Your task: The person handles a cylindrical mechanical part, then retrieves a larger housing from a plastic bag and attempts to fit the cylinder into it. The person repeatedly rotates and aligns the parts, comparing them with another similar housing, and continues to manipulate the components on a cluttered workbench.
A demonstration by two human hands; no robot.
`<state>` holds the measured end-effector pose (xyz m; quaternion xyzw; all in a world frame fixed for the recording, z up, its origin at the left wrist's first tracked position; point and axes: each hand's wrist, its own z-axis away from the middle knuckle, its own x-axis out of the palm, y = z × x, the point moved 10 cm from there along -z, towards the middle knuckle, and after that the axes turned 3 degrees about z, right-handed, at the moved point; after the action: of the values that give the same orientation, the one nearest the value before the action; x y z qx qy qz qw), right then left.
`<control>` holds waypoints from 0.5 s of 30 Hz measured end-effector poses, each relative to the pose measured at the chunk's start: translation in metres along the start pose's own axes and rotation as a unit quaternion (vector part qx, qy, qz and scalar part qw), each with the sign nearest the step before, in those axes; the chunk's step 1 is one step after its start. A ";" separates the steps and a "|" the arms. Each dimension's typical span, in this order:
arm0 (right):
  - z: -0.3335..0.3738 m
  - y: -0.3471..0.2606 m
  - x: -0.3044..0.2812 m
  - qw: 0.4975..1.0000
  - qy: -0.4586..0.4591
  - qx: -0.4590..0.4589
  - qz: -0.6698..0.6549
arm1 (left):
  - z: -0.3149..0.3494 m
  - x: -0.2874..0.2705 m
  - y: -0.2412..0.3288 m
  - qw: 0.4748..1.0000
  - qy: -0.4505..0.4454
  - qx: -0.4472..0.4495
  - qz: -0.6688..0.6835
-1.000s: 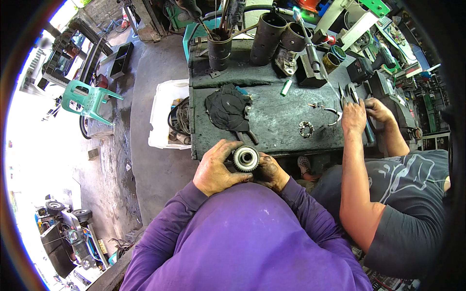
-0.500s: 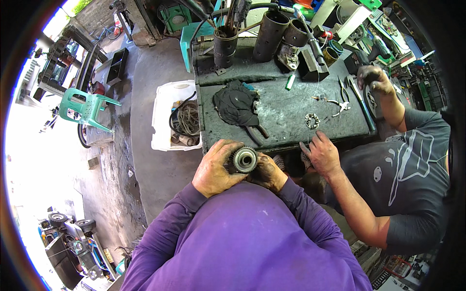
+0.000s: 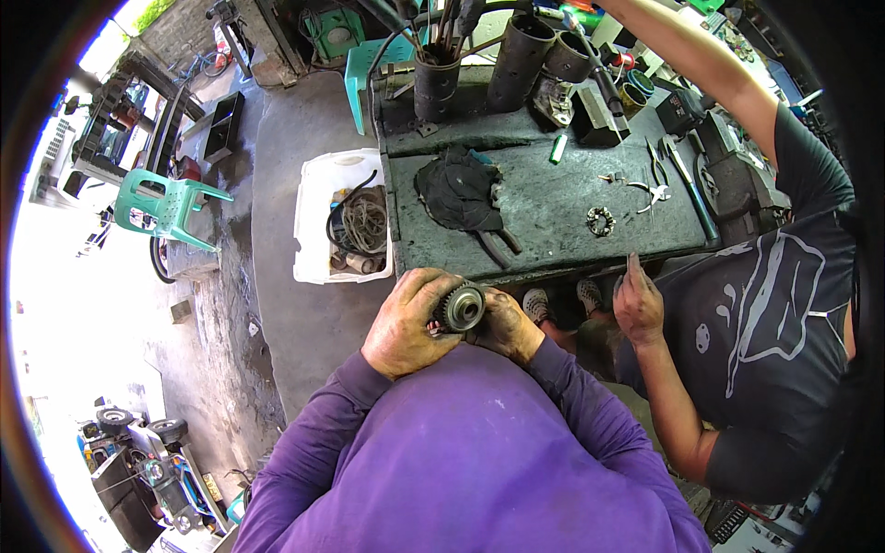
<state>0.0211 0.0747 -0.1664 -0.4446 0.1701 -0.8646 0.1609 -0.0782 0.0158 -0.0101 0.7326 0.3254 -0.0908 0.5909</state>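
Observation:
A round toothed metal gear part (image 3: 460,307) with a bearing-like centre sits between both my hands, close to my chest. My left hand (image 3: 406,323) wraps around its left side, greasy fingers closed on it. My right hand (image 3: 508,324) grips it from the right and below. Both hands are just in front of the near edge of a dark metal workbench (image 3: 553,207). My sleeves are purple.
A co-worker in a dark grey shirt stands at right, one hand (image 3: 638,302) by the bench edge, the other arm reaching up over it. On the bench lie a black rag (image 3: 456,189), a small bearing ring (image 3: 600,221), pliers (image 3: 656,175), and cylinders of tools. A white tub (image 3: 318,217) of cables sits on the floor.
The co-worker's hand left the bench top and dropped to its near edge; their other arm stretched farther up. My hands still hold the gear, turned slightly.

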 end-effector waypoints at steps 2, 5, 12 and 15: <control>-0.001 0.001 0.012 0.997 -0.051 -0.001 -0.056 | 0.004 -0.003 0.000 1.000 0.006 0.009 -0.013; -0.003 0.001 0.015 0.996 -0.064 -0.008 -0.054 | 0.008 -0.004 -0.001 0.999 0.017 0.011 -0.026; -0.004 0.003 0.018 0.997 -0.071 -0.014 -0.035 | 0.011 -0.008 0.000 1.000 0.015 0.015 -0.019; -0.003 0.007 0.013 0.997 -0.059 -0.017 -0.037 | 0.012 -0.007 -0.003 1.000 0.017 -0.008 -0.008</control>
<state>0.0127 0.0632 -0.1618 -0.5034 0.1585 -0.8392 0.1311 -0.0826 0.0025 -0.0127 0.7264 0.3421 -0.0801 0.5907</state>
